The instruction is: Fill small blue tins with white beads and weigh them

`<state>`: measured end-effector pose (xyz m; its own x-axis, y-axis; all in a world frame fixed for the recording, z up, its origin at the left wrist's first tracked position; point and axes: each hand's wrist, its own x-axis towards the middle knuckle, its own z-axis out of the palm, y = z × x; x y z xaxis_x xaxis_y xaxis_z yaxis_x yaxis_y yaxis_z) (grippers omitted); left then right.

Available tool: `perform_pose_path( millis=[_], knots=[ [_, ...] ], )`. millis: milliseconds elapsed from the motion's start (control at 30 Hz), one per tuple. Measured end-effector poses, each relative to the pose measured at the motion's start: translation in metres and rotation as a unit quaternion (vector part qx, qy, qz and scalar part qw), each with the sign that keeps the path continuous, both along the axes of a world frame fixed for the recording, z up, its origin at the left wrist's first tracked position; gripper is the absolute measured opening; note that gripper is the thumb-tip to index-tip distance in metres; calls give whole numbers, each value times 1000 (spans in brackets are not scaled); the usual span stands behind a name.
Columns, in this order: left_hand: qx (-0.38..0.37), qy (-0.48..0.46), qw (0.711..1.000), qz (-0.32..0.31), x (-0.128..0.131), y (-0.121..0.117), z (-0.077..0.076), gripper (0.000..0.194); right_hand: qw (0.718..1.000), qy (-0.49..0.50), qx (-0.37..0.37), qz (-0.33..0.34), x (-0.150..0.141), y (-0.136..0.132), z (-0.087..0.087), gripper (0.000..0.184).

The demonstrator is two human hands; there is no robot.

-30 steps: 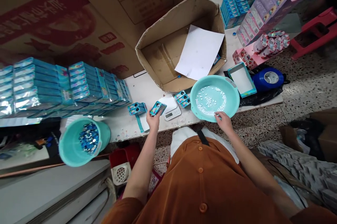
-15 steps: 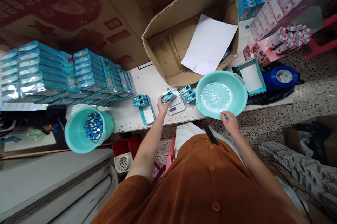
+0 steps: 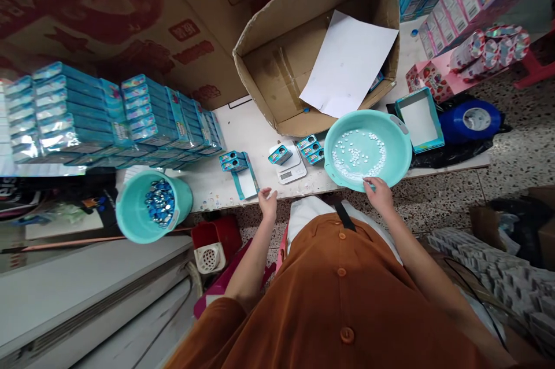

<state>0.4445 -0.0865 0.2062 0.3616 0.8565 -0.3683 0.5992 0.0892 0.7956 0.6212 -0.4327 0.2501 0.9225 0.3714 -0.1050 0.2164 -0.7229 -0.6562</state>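
A small blue box with a round hole [image 3: 280, 154] rests on the white digital scale [image 3: 292, 174]. My left hand [image 3: 267, 202] is off it, in front of the table edge, with fingers apart and holding nothing. By the near rim of the turquoise basin [image 3: 403, 152] is my right hand [image 3: 380, 194], its fingertips pinched together; whatever they hold is too small to make out. Small white tablets [image 3: 355, 155] lie scattered in the basin. Between scale and basin stands a row of blue boxes [image 3: 310, 149]. Left of the scale, two more blue boxes [image 3: 232, 161] sit in a shallow tray [image 3: 248, 184].
A cut-down carton [image 3: 277, 77] with a white sheet [image 3: 350, 65] stands behind. Wrapped blue packs [image 3: 78, 117] are stacked at left, above a turquoise bucket [image 3: 184, 198] of shiny blue pieces. An open blue box [image 3: 418, 120] and blue tape roll [image 3: 470, 120] lie at right.
My left hand has put the small blue box on the scale, let go and drawn back toward me. My right hand stays pinched at the basin's near rim. The view has shifted.
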Motion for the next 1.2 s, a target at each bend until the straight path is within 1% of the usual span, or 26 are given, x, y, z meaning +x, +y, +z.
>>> perform_pose_path(
  millis=[167, 267, 400, 533, 600, 633, 733, 800, 833, 867, 933, 1000, 1033, 1100, 1200],
  knots=[
    [-31, 1, 999, 17, -26, -40, -8, 17, 1000, 0, -4, 21, 2, 8, -2, 29],
    [-40, 4, 999, 20, -34, -53, -10, 16, 1000, 6, -7, 29, 2, 12, 0, 29],
    [-34, 12, 999, 20, -39, -52, -9, 17, 999, 20, -17, 38, 3, 14, 3, 31],
    [-6, 15, 1000, 4, -32, -36, -3, 22, 999, 18, -16, 38, 2, 14, 3, 31],
    [21, 10, 999, -24, -18, -23, 2, 34, 999, 14, -14, 39, 1, 14, 2, 30],
    [44, 4, 998, -45, -7, -15, 5, 43, 999, 12, -13, 40, 1, 14, 1, 30],
    [139, -18, 985, -105, 39, 10, 14, 74, 999, 10, -10, 38, -1, 12, 1, 29],
    [185, -32, 975, -122, 73, 26, 16, 83, 999, 8, -10, 32, -3, 11, 1, 29],
    [188, -34, 973, -130, 88, 33, 17, 81, 999, 7, -10, 31, -4, 10, 2, 28],
    [178, -30, 973, -142, 101, 39, 18, 75, 999, 5, -9, 30, -5, 9, 2, 28],
    [140, -17, 975, -169, 117, 47, 23, 56, 1000, -1, -5, 24, -7, 7, 3, 28],
    [130, -24, 971, -197, 123, 48, 36, 41, 1000, -9, 1, 11, -10, 5, 4, 27],
    [147, -41, 966, -209, 123, 45, 47, 39, 1000, -12, 5, 3, -11, 5, 4, 27],
    [208, -93, 945, -233, 122, 34, 78, 37, 1000, -14, 11, -11, -13, 5, 5, 26],
    [272, -171, 906, -277, 127, 5, 129, 37, 999, -11, 22, -24, -13, 8, 7, 26]
  ],
)
